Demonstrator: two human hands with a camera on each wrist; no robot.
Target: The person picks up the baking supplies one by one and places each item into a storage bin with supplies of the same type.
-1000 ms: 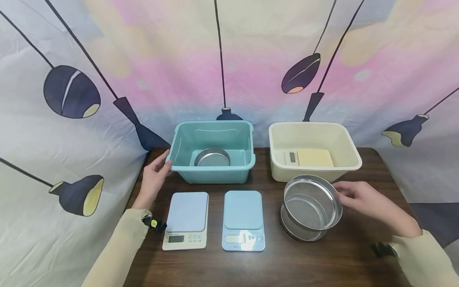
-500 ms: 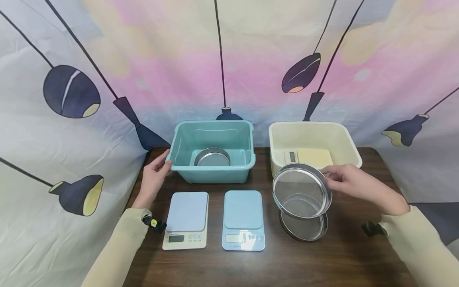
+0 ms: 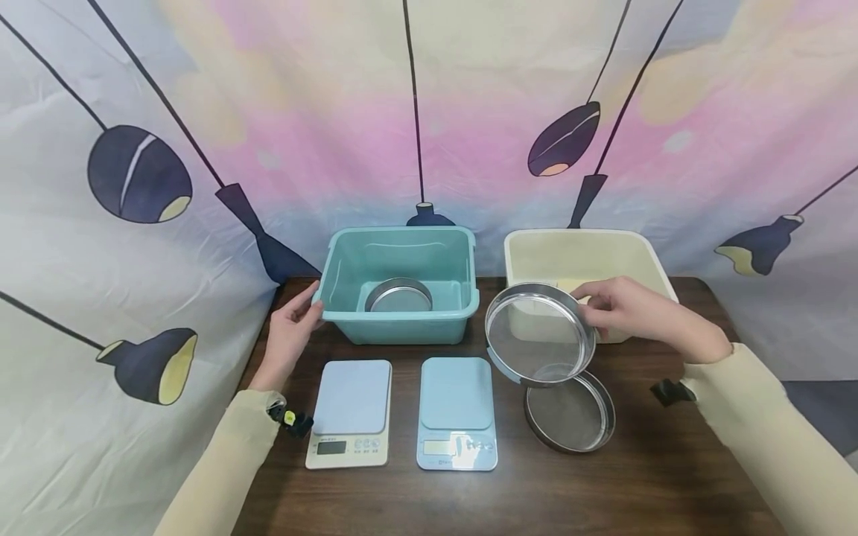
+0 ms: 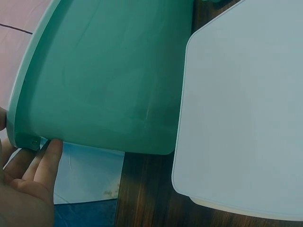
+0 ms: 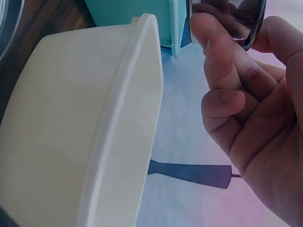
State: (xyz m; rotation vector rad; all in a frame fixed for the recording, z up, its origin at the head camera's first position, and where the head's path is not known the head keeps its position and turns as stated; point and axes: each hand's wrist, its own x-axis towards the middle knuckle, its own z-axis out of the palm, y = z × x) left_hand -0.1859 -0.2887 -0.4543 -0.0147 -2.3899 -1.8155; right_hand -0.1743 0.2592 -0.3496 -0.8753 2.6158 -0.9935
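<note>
My right hand (image 3: 626,309) pinches the rim of a round metal sieve (image 3: 536,339), held tilted in the air before the cream bin (image 3: 660,272). In the right wrist view the thumb and fingers of that hand (image 5: 255,104) grip the sieve's shiny rim (image 5: 232,19). A second sieve (image 3: 570,417) lies on the table below, partly overlapped by the held one. At the left, my left hand (image 3: 288,335) holds the near left corner of the teal bin (image 3: 402,327); in the left wrist view its fingers curl round the bin's rim (image 4: 28,142). Another sieve (image 3: 400,296) lies inside that bin.
A white kitchen scale (image 3: 351,402) and a light blue one (image 3: 456,402) lie side by side on the brown table (image 3: 429,506). Behind the held sieve, a yellow item (image 3: 570,285) shows in the cream bin. A patterned cloth (image 3: 322,112) hangs behind.
The right hand has lifted the upper sieve off the one beneath and carried it up and to the left. The left hand has stayed on the teal bin.
</note>
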